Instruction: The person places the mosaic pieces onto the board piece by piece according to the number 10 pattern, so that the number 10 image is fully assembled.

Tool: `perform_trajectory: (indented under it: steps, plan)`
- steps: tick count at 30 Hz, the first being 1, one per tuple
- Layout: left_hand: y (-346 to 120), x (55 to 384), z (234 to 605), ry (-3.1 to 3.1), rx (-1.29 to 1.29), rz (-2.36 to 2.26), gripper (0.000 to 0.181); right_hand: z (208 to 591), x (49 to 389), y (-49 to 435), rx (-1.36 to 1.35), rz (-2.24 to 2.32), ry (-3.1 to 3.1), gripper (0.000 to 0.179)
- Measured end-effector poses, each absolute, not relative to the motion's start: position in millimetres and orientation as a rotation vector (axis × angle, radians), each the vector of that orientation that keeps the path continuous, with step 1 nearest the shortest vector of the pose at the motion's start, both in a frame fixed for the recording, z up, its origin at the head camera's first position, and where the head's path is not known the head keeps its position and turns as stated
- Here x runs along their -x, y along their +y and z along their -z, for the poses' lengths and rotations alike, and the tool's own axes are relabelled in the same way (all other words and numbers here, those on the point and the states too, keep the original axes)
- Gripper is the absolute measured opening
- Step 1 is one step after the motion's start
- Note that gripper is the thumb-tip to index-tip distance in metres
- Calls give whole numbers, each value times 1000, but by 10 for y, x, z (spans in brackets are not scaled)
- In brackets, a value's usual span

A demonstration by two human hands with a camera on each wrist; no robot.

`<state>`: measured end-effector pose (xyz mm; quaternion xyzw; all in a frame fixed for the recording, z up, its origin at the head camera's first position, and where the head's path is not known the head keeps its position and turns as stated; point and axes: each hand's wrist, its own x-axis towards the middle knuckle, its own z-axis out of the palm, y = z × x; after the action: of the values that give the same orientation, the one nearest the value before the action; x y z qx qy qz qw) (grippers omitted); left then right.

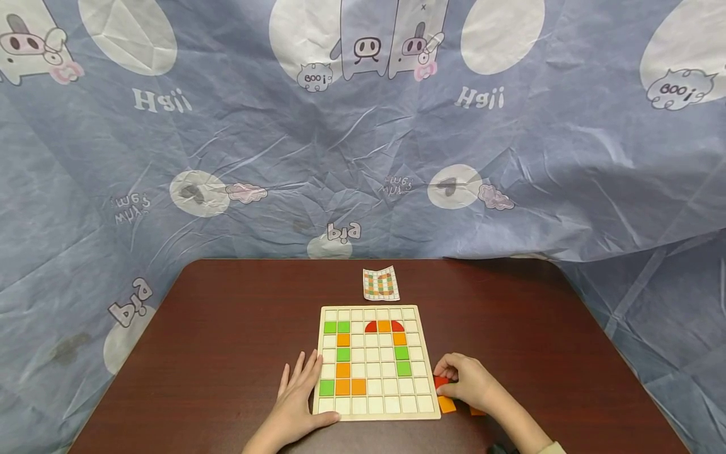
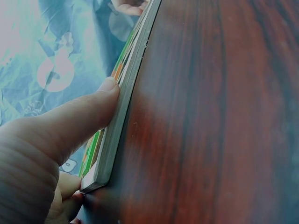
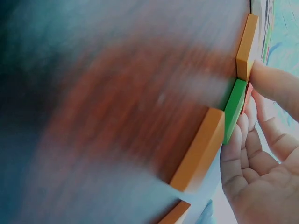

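Note:
A square wooden grid board (image 1: 382, 405) lies on the table, with green, orange and red tiles in some of its squares. My left hand (image 1: 293, 403) rests at its front left corner, fingers spread along the left side and thumb (image 2: 100, 105) on the front edge. Beside the board's right edge, my right hand (image 1: 469, 380) pinches a red tile (image 1: 440, 382) between thumb and fingers. Just in front lies an orange tile (image 1: 447, 404). In the right wrist view a green tile (image 3: 235, 111) sits right by the curled fingers and partly hides the red one.
A small paper pattern card (image 1: 381, 284) lies behind the board. More orange tiles (image 3: 198, 149) lie near the right hand, one partly under the wrist in the head view. The dark wooden table (image 1: 227, 328) ends at a hanging printed cloth (image 1: 340, 157).

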<state>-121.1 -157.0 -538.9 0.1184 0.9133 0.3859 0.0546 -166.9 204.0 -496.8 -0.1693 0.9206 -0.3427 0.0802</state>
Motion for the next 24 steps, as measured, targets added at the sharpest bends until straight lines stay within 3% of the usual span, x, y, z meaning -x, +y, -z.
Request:
perform_trajectory:
  steps: [9,16,24]
  plan:
    - [-1569,1206,5361,2779,-382,-1183,113,4958,1707,2115,399,1235,2580,22]
    - [-1566,1204,5391,2769,-354,-1179,113,4856,1782,2137,217,1603,2285,34]
    - [-1572,1224,5409,2786,-356,-1142,114,4873,1792,1959,183,1706,2239,33]
